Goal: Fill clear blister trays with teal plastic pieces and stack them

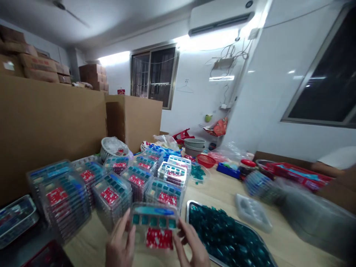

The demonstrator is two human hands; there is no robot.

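Note:
Between my two hands is a clear plastic tray [140, 230] with a row of dark teal pieces, a blue strip along its far side and a red patterned packet in the front part. My left hand [120, 241] grips its left edge, fingers and thumb closed on it. At the right edge my right hand [191, 243] pinches the same tray. Just beyond it rises a stack of similar filled trays [164, 191]. To the right of my right hand lies a metal tray [190, 207] heaped with glossy dark teal pieces [230, 237].
Several more stacks of filled trays [65, 200] cover the table's left side. A white basket [107, 148], a red basket [206, 161] and a blue box [228, 170] stand farther back. At right are an empty clear tray [253, 211], plastic-wrapped trays [319, 215] and another person's arm [326, 168].

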